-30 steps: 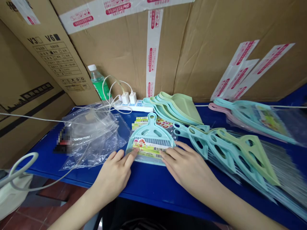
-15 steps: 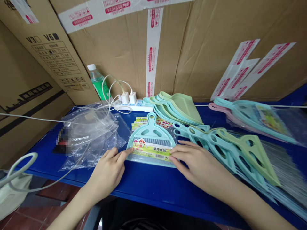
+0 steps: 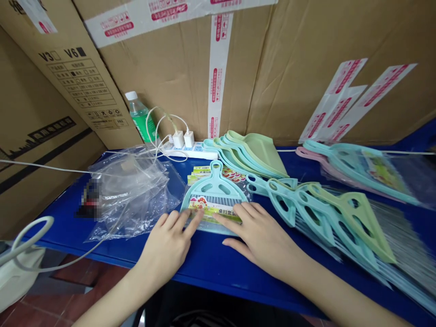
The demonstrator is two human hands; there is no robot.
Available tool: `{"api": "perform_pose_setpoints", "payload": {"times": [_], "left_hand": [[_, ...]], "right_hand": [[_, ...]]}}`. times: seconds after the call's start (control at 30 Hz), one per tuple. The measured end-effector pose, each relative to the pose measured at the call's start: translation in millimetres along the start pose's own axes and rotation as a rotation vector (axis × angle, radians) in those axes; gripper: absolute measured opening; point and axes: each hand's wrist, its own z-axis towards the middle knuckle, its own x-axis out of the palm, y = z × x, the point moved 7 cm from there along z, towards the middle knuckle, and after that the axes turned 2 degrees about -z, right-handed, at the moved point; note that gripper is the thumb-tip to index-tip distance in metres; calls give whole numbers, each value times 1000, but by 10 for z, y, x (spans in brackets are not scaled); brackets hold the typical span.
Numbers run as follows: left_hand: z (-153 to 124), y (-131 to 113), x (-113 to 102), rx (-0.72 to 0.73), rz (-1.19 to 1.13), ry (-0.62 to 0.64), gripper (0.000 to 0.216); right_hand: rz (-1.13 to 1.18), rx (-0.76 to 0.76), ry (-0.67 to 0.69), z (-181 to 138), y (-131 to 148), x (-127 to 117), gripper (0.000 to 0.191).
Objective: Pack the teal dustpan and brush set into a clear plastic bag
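Blue bench (image 3: 218,265) carries a pale teal dustpan (image 3: 215,190) near its front edge, about midway along, handle pointing toward the back. A small brush lies inside the dustpan and a paper label (image 3: 214,212) runs across its wide front lip. Both hands lie flat and open on that lip, gripping nothing. The left hand (image 3: 167,247) presses its fingertips on the label's left end, and the right hand (image 3: 260,238) has its fingers spread over the label's right part, thumb out toward the front edge.

Just behind the dustpan lies a small stack of spare labels (image 3: 218,173). Left of it, a heap of clear bags (image 3: 131,190) spreads toward the left end of the bench. To the right, a row of overlapping brushes (image 3: 327,211) in teal and green reaches toward the right front corner. Behind them, nested dustpans (image 3: 254,154) in teal and green lean near the back edge, and more bagged sets (image 3: 364,168) lie at the right back corner.

Along the back edge sit a power strip (image 3: 185,149) with two white chargers plugged in and a green bottle (image 3: 139,116). Cardboard boxes (image 3: 289,68) taped in white and red wall off the back.
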Motion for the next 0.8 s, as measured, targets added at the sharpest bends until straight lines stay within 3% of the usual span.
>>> {"api": "perform_pose_setpoints", "payload": {"times": [0.17, 0.3, 0.6, 0.8], "left_hand": [[124, -235, 49, 58, 64, -34, 50], [170, -266, 85, 45, 99, -54, 46], [-24, 17, 49, -17, 116, -40, 48], [-168, 280, 12, -89, 37, -36, 55]], "right_hand": [[9, -1, -26, 10, -7, -33, 40], [14, -5, -17, 20, -6, -48, 38], [83, 10, -60, -30, -121, -118, 18], [124, 73, -16, -48, -228, -218, 21]]}}
